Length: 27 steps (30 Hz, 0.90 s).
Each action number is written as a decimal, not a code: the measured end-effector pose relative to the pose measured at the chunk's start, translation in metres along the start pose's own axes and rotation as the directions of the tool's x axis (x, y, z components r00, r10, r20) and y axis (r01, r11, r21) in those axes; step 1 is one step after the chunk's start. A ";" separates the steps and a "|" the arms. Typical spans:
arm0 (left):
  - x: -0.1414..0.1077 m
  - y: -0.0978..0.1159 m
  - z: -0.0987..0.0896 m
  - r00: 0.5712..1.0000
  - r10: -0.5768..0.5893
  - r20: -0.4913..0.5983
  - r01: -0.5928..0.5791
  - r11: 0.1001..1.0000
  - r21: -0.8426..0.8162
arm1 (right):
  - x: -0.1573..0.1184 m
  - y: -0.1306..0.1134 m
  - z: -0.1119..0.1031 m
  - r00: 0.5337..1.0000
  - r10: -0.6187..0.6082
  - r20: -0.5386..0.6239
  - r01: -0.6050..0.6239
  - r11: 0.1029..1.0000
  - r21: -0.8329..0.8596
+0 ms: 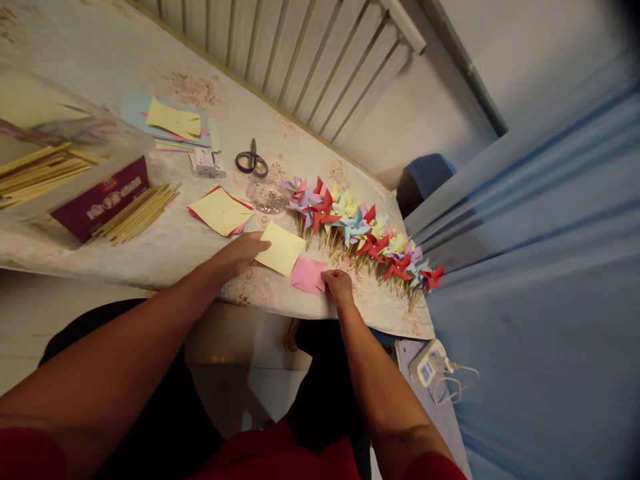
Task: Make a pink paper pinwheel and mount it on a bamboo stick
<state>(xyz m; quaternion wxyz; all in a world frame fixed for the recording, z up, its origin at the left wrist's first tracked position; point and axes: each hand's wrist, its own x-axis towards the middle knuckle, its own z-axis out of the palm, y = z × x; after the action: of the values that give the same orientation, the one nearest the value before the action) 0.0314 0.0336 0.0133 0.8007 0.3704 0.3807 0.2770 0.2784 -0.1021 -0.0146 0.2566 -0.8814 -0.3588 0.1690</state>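
My left hand [246, 251] grips a pale yellow paper square [281, 248] by its left edge, thumb on top. Pinched at its right edge by my right hand [339, 287] is a pink paper square [307, 275] with slits at its corners. The two squares are close together near the front of the table. Left of them lies a stack of cut squares [220, 210], yellow on top with red below. Finished paper pinwheels [354, 225] in red, purple, blue and yellow lie in a long row on the right, on wooden sticks.
Scissors [253, 160] and a clear dish of small metal pieces [270, 199] lie behind. Small white boxes [206, 163], more coloured paper [174, 120], wooden sticks [137, 215] and a plastic box [33, 212] stand left. A blue curtain [520, 287] hangs right, beside a power strip [427, 363].
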 end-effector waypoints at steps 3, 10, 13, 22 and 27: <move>0.000 0.000 0.000 1.000 0.002 -0.023 -0.001 1.000 0.011 | 0.000 -0.002 0.001 1.000 -0.004 0.020 0.003 1.000 0.005; -0.004 0.002 0.001 0.998 0.009 -0.063 -0.006 0.998 0.055 | -0.002 -0.007 0.004 0.999 -0.013 0.049 0.012 1.000 0.010; -0.004 0.002 0.001 0.998 0.006 -0.067 -0.002 0.998 0.064 | -0.003 -0.005 0.005 0.999 -0.013 0.043 0.012 1.000 0.011; 0.002 -0.002 -0.001 0.997 0.003 -0.075 -0.002 1.000 0.012 | -0.004 0.000 0.005 1.000 -0.024 0.003 0.024 1.000 -0.002; -0.003 0.003 0.002 0.996 0.000 -0.084 0.001 1.000 0.015 | -0.003 0.001 0.005 0.999 -0.043 -0.022 0.042 0.999 -0.033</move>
<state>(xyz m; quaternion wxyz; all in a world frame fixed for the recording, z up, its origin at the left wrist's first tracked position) 0.0308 0.0320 0.0177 0.7814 0.3643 0.4160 0.2892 0.2745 -0.1029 -0.0184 0.2498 -0.8795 -0.3773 0.1476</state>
